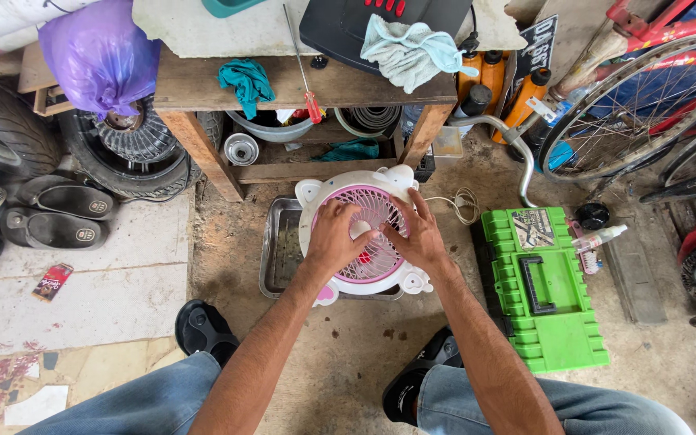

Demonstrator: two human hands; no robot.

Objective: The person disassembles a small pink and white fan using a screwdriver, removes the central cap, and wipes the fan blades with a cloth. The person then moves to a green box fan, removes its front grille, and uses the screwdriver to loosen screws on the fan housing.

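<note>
A small white fan with a pink round grille [374, 211] lies face up on a metal tray [277, 242] on the ground. My left hand [335, 236] rests on the left half of the grille, fingers bent over its centre. My right hand [417, 234] presses on the right half, fingers spread toward the hub. Both hands touch the grille; the fan's middle is partly hidden under them. The fan's white cord [462, 205] lies coiled just to its right.
A green toolbox [543, 286] lies shut on the right. A wooden bench [300, 84] stands ahead with a red-handled screwdriver [306, 80], rags and a black case. Tyres and sandals are at left, bicycle wheels [638, 105] at right. My feet in black sandals flank the fan.
</note>
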